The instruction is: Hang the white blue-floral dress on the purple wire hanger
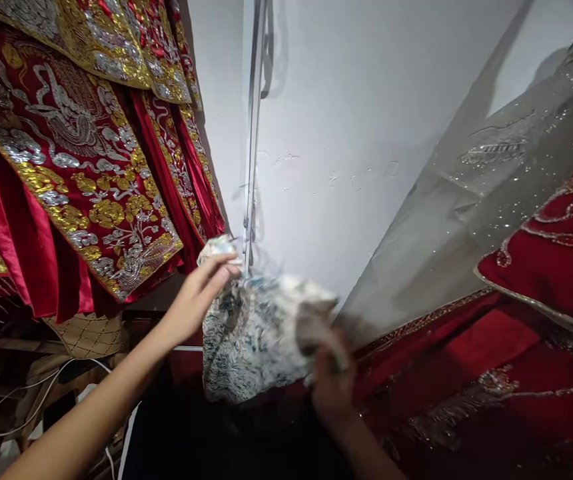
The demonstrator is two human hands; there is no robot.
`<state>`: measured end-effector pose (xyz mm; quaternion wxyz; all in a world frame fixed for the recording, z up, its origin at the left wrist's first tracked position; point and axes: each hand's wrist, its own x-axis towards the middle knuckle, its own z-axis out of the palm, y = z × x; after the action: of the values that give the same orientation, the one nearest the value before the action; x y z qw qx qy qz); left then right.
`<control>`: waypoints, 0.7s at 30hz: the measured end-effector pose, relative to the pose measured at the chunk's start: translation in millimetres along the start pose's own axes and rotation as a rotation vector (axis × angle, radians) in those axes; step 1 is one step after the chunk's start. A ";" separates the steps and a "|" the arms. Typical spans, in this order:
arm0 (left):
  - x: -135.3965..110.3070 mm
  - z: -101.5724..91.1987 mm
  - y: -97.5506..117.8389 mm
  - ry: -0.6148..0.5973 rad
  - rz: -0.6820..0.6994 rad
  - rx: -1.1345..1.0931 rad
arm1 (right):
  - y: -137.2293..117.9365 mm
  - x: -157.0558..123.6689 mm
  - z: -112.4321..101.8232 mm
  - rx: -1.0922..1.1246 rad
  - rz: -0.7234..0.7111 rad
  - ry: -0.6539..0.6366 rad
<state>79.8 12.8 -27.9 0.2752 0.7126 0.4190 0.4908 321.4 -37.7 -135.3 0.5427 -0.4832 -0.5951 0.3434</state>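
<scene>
A pale garment with a grey-green pattern hangs in the middle, in front of a white wall. My left hand reaches up from the lower left and pinches its upper left corner. My right hand, smeared by motion, grips the cloth's lower right edge. The garment's top sits at the foot of a thin metal rail that runs up the wall.
Red garments with gold and silver embroidery hang at the left. A red embroidered garment under a clear sparkly cover fills the right. White cables and a quilted tan item lie at the lower left.
</scene>
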 end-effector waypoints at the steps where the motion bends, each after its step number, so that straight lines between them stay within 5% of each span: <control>1: -9.7 9.8 1.8 -0.111 -0.098 -0.135 | -1.7 -15.2 12.1 -0.010 -0.068 -0.102; 4: -38.2 19.2 5.8 -0.378 -0.354 -0.344 | -14.0 -31.1 31.0 -0.069 -0.235 -0.596; 6: -53.9 4.4 9.5 -0.524 -0.449 -0.335 | -20.9 -19.4 27.1 -0.078 -0.255 -0.837; 8: -64.6 -22.7 14.7 -0.648 -0.516 -0.260 | -22.3 3.3 15.6 -0.119 -0.257 -0.774; 11: -68.8 -66.2 22.0 -0.725 -0.512 -0.048 | -15.4 43.1 -0.5 -0.288 -0.254 -0.265; 13: -64.0 -87.4 21.5 -0.647 -0.416 0.093 | -9.7 64.7 -5.4 -0.333 -0.211 -0.153; 18: -39.9 -111.7 -9.3 -0.212 -0.183 0.415 | -9.3 98.1 -3.3 -0.092 0.046 -0.533; 21: -33.8 -109.2 -30.6 0.160 0.033 0.609 | -23.6 127.5 2.3 0.123 0.068 -0.399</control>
<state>-37.4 -3.5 -28.2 0.0073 0.7280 0.5554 0.4019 321.5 76.4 -73.6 0.4306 -0.3913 -0.6522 0.4859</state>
